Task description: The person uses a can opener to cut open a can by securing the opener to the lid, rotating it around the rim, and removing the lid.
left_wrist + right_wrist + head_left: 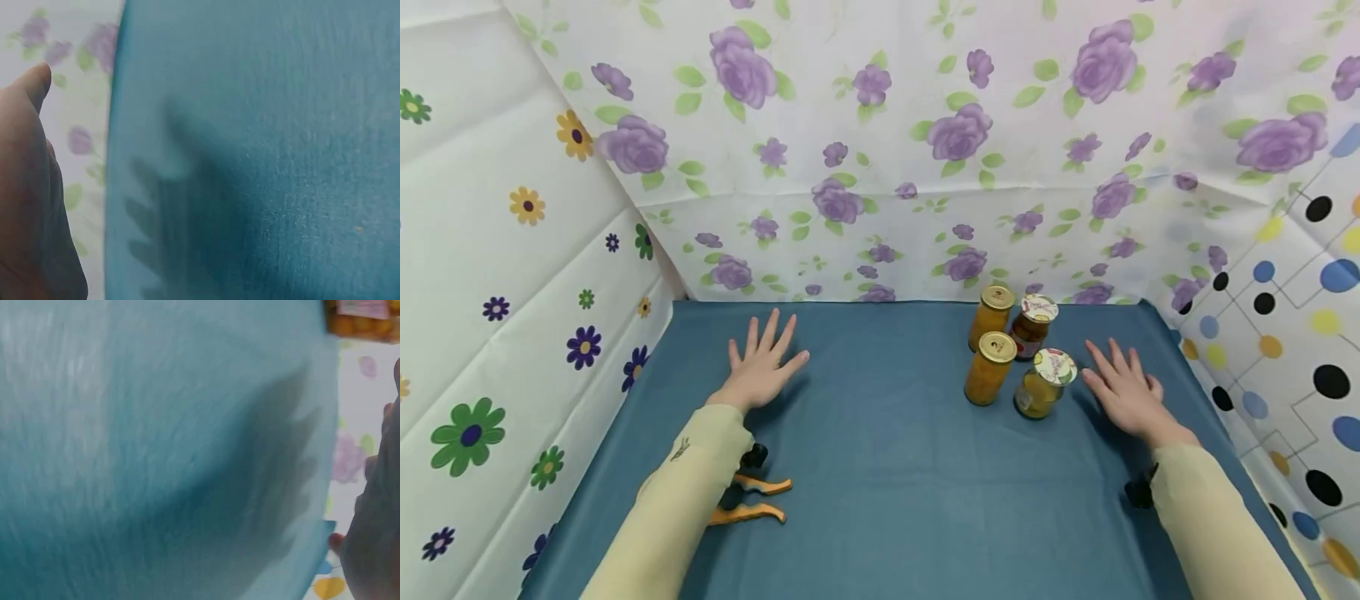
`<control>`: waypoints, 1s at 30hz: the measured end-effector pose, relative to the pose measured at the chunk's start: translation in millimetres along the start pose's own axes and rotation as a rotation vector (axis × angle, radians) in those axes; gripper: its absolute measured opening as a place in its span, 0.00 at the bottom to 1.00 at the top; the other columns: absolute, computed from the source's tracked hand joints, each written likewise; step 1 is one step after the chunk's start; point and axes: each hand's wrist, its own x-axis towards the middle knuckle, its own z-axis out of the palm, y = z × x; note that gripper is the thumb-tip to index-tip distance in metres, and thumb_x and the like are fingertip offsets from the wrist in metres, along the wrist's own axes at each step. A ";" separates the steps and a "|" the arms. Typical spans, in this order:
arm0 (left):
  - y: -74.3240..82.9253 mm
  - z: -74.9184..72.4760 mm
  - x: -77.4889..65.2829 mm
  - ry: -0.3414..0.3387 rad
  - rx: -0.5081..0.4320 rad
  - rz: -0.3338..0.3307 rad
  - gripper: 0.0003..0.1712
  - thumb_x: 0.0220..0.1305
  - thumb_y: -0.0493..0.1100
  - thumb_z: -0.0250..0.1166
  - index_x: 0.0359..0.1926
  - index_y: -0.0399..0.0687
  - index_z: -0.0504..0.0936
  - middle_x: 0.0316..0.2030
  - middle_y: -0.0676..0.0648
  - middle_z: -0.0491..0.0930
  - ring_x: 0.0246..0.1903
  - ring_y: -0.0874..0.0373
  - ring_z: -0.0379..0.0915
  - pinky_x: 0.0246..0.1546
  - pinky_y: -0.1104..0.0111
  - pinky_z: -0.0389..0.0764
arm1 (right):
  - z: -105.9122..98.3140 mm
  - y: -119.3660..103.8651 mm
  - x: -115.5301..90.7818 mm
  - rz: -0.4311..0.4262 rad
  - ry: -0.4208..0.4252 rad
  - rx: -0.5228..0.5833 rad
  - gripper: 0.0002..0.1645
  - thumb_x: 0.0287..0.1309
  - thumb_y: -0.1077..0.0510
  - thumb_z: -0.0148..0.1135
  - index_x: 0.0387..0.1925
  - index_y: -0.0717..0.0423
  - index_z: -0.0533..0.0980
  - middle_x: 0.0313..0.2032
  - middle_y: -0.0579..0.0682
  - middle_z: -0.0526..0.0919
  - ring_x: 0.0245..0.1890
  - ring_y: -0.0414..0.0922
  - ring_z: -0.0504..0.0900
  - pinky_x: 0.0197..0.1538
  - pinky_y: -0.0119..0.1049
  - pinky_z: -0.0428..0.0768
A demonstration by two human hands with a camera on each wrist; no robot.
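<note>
Over the far left of the blue cloth, my left hand point(756, 367) is held with its fingers spread and straight, touching nothing; its shadow falls on the cloth in the left wrist view. My right hand point(1131, 396) hovers at the right with fingers extended, holding nothing. Just left of it stand two glass jars with white printed lids, one with yellowish contents point(1037, 392) and a darker one point(1028, 330) behind. Beside these are two taller orange-filled jars with gold lids, a front one point(987, 377) and a back one point(988, 321).
A tool with orange curved handles point(760, 512) lies at the left, partly hidden under my left forearm. Blue cloth point(880, 467) covers the table. A flowered curtain point(880, 150) hangs along the back, with patterned sheets at the left point(490, 250) and right point(1285, 350).
</note>
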 end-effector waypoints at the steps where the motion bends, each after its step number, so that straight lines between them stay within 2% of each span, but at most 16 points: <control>1: 1.8 -2.5 -2.3 0.000 -0.011 0.017 0.45 0.72 0.74 0.38 0.78 0.68 0.29 0.74 0.55 0.14 0.67 0.51 0.00 0.61 0.28 0.21 | -1.6 -1.3 -3.7 -0.003 0.013 0.019 0.39 0.77 0.32 0.27 0.79 0.39 0.34 0.76 0.61 0.27 0.70 0.64 0.19 0.55 0.83 0.38; 5: 10.9 -9.9 -14.7 0.023 -0.064 0.084 0.42 0.75 0.70 0.41 0.77 0.71 0.29 0.74 0.58 0.15 0.69 0.51 0.05 0.62 0.28 0.22 | -9.5 -7.7 -21.1 -0.024 0.115 0.089 0.35 0.79 0.38 0.26 0.79 0.44 0.40 0.76 0.66 0.39 0.71 0.65 0.27 0.54 0.84 0.42; 7: 13.7 -11.9 -20.6 0.034 -0.090 0.110 0.42 0.74 0.70 0.42 0.78 0.70 0.32 0.76 0.56 0.20 0.71 0.48 0.11 0.63 0.27 0.28 | -14.1 -11.6 -31.4 -0.024 0.181 0.122 0.34 0.80 0.40 0.28 0.79 0.45 0.45 0.74 0.70 0.48 0.72 0.67 0.36 0.56 0.83 0.47; 9: 15.4 -12.5 -26.9 0.062 -0.153 0.123 0.41 0.75 0.68 0.45 0.79 0.67 0.39 0.78 0.50 0.33 0.74 0.45 0.26 0.66 0.31 0.40 | -18.5 -18.3 -41.9 -0.012 0.248 0.148 0.33 0.80 0.41 0.31 0.77 0.47 0.53 0.70 0.69 0.60 0.69 0.68 0.53 0.54 0.79 0.58; 11: 15.6 -13.4 -34.4 0.100 -0.240 0.127 0.37 0.75 0.65 0.47 0.78 0.61 0.52 0.76 0.46 0.51 0.71 0.45 0.47 0.65 0.36 0.57 | -21.7 -27.2 -51.3 0.006 0.327 0.172 0.31 0.79 0.40 0.35 0.73 0.47 0.63 0.63 0.66 0.72 0.61 0.64 0.69 0.50 0.71 0.70; 13: 15.4 -15.0 -43.7 0.158 -0.330 0.126 0.31 0.75 0.62 0.50 0.72 0.56 0.66 0.67 0.45 0.69 0.62 0.49 0.67 0.58 0.44 0.72 | -22.5 -38.3 -58.4 0.015 0.447 0.176 0.27 0.78 0.40 0.40 0.65 0.45 0.74 0.52 0.58 0.83 0.49 0.53 0.80 0.42 0.56 0.79; 14: 15.5 -16.0 -48.7 0.185 -0.367 0.124 0.28 0.75 0.61 0.51 0.68 0.55 0.72 0.62 0.45 0.74 0.56 0.52 0.72 0.53 0.47 0.77 | -22.1 -44.1 -60.8 0.001 0.522 0.183 0.24 0.77 0.42 0.44 0.60 0.45 0.78 0.45 0.54 0.86 0.43 0.47 0.82 0.37 0.48 0.80; 17: 15.0 -19.1 -63.5 0.257 -0.436 0.128 0.20 0.76 0.57 0.54 0.59 0.55 0.80 0.51 0.49 0.83 0.44 0.57 0.78 0.43 0.53 0.82 | -20.8 -61.9 -66.0 -0.109 0.743 0.216 0.15 0.74 0.51 0.54 0.45 0.47 0.86 0.30 0.47 0.87 0.31 0.30 0.81 0.29 0.29 0.77; 20: 13.3 -19.1 -76.2 0.298 -0.486 0.140 0.17 0.76 0.54 0.54 0.58 0.56 0.80 0.46 0.49 0.85 0.39 0.55 0.80 0.36 0.56 0.82 | -19.8 -79.1 -69.2 -0.272 0.866 0.238 0.11 0.68 0.60 0.59 0.38 0.51 0.87 0.22 0.45 0.84 0.23 0.25 0.77 0.22 0.22 0.73; 23: 11.2 -18.1 -86.3 0.313 -0.532 0.135 0.17 0.77 0.52 0.54 0.61 0.59 0.78 0.46 0.49 0.85 0.39 0.52 0.81 0.33 0.59 0.82 | -18.0 -94.2 -69.7 -0.406 0.912 0.246 0.12 0.65 0.63 0.59 0.33 0.54 0.87 0.18 0.43 0.81 0.17 0.29 0.74 0.18 0.25 0.72; 26: 10.3 -18.9 -94.0 0.320 -0.566 0.120 0.18 0.77 0.51 0.54 0.63 0.61 0.76 0.48 0.48 0.84 0.39 0.54 0.81 0.35 0.59 0.83 | -13.7 -107.2 -68.9 -0.503 0.942 0.256 0.13 0.63 0.64 0.58 0.29 0.55 0.86 0.16 0.42 0.79 0.13 0.32 0.70 0.15 0.28 0.70; 28: 11.4 -21.4 -98.9 0.324 -0.591 0.112 0.18 0.77 0.48 0.53 0.63 0.58 0.76 0.48 0.46 0.84 0.39 0.54 0.81 0.38 0.59 0.84 | -9.7 -114.8 -67.8 -0.557 0.930 0.258 0.13 0.63 0.64 0.58 0.27 0.55 0.86 0.17 0.42 0.79 0.13 0.33 0.69 0.14 0.30 0.69; 30: 15.3 -26.5 -104.1 0.327 -0.614 0.108 0.18 0.78 0.46 0.53 0.63 0.53 0.76 0.47 0.44 0.84 0.39 0.52 0.81 0.40 0.58 0.84 | -5.2 -121.8 -66.5 -0.588 0.878 0.237 0.11 0.63 0.63 0.59 0.28 0.54 0.86 0.18 0.41 0.79 0.13 0.32 0.69 0.14 0.30 0.69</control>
